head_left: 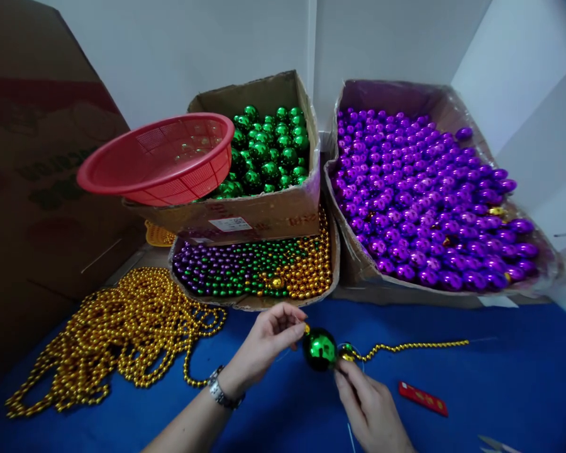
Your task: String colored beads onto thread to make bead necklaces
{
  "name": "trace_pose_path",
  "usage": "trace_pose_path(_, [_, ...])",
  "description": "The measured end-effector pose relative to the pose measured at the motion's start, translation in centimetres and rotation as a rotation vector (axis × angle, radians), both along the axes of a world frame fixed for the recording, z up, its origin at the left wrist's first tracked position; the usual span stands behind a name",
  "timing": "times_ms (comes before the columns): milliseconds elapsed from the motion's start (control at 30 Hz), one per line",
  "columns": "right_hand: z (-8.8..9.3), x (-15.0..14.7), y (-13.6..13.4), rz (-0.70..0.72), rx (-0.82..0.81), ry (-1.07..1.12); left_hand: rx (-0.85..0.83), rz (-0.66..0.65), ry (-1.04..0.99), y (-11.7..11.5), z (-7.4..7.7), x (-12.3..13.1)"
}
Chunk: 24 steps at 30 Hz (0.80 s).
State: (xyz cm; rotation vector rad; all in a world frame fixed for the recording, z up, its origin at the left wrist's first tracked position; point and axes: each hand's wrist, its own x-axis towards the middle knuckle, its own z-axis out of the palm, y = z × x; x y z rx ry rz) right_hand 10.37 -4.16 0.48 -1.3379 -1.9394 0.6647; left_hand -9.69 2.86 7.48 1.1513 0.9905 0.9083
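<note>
Between my two hands is a large shiny green ball (319,349). My left hand (274,333), with a metal watch on its wrist, pinches a small gold bead (306,328) at the ball's upper left. The fingers of my right hand (365,396) are closed at the ball's lower right side, where a thin clear string shows. Just beyond those fingertips sits a gold ball (346,353), and a strand of small gold beads (415,345) runs from it to the right over the blue table.
Gold bead chains (136,327) lie heaped at left. Behind are a box of green balls (264,201) with a red basket (155,157) on its edge, a tray of mixed beads (255,267) and a box of purple balls (405,201). A red object (422,398) and scissors (497,445) lie at right.
</note>
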Motion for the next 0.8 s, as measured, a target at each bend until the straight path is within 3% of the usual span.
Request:
trace_pose_path(167, [-2.0, -0.6, -0.7, 0.007, -0.118, -0.008, 0.039, -0.045, 0.153, -0.7, -1.5, 0.1])
trace_pose_path(333, [-3.5, 0.0, -1.1, 0.040, -0.125, -0.127, 0.258, -0.061, 0.377, -1.5, -1.9, -0.1])
trace_pose_path(467, [-1.5, 1.0, -0.2, 0.013, -0.078, -0.166, 0.377, -0.081, 0.468, -1.8, -0.4, 0.4])
trace_pose_path(667, [1.7, -0.2, 1.5, 0.109, -0.080, 0.085, 0.592, -0.124, 0.426, -2.0, 2.6, 2.0])
trace_pose_path(733, [1.9, -0.3, 1.6, 0.131, -0.106, 0.128, 0.606, -0.090, 0.419, -1.9, 2.5, 2.0])
trace_pose_path(800, [2.3, 0.0, 1.6, 0.102, -0.152, 0.187, 0.594, -0.102, 0.423, -2.0, 1.1, 1.9])
